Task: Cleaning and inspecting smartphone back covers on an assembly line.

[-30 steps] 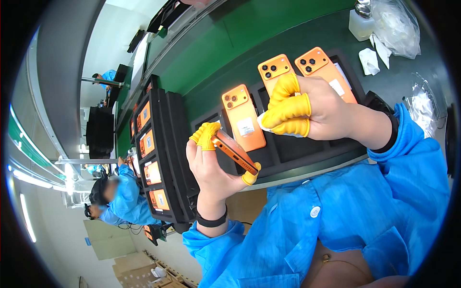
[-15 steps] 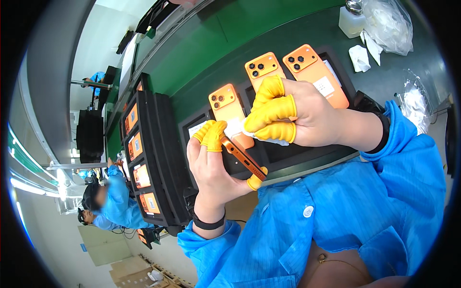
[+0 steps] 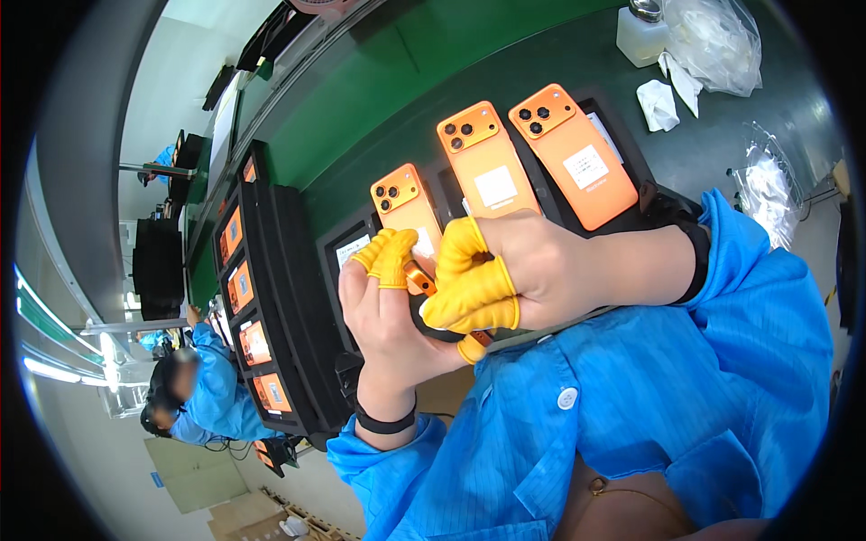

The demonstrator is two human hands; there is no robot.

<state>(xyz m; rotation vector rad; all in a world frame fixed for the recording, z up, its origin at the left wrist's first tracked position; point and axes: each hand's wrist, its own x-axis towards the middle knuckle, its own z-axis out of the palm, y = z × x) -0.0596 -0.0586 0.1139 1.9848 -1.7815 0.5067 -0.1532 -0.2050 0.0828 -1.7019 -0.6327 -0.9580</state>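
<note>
My left hand, in yellow finger cots, grips an orange phone edge-on between thumb and fingers. Across that phone lies my right hand, its yellow-capped fingers pinched together and covering most of the phone's length. A sliver of white wipe shows at those fingertips; the rest of it is hidden. Behind my hands, three more orange phones rest back up on a black tray: a left phone, a middle phone and a right phone. White labels show on the middle and right ones.
On the left stand stacked black trays holding several orange phones. A white bottle, a clear plastic bag and crumpled white tissue lie at the far right, with clear wrapping nearer. A co-worker in blue is beyond the trays.
My right hand has come down and left onto the phone in my left hand, uncovering the middle phone's label. The wipe, plainer before, is now mostly hidden. The view has shifted slightly.
</note>
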